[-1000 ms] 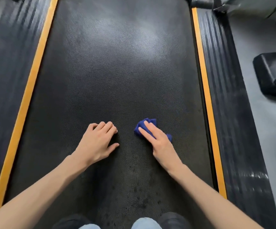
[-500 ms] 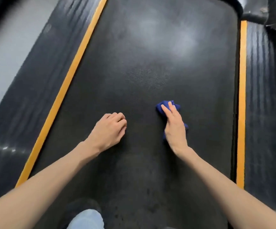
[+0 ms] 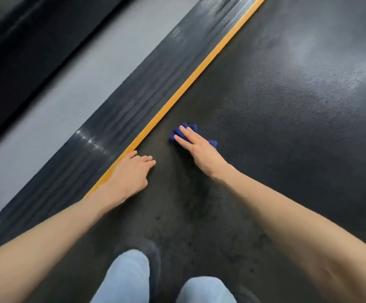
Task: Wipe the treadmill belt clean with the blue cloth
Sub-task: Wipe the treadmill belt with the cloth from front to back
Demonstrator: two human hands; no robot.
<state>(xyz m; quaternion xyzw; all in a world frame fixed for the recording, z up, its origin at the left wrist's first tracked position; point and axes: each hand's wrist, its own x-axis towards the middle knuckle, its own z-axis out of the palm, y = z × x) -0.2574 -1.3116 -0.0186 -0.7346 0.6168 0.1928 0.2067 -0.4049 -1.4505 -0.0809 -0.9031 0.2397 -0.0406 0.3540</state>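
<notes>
Pressing with flat, straight fingers, the right hand pins the bunched blue cloth to the treadmill belt, near the orange edge stripe; the left hand, loosely curled, rests on the belt beside that stripe, holding nothing

1. The left hand and right hand are ungloved, and both forearms are bare.
2. Light blue trousers cover both knees.
3. Dark shoes show beside the knees.
</notes>
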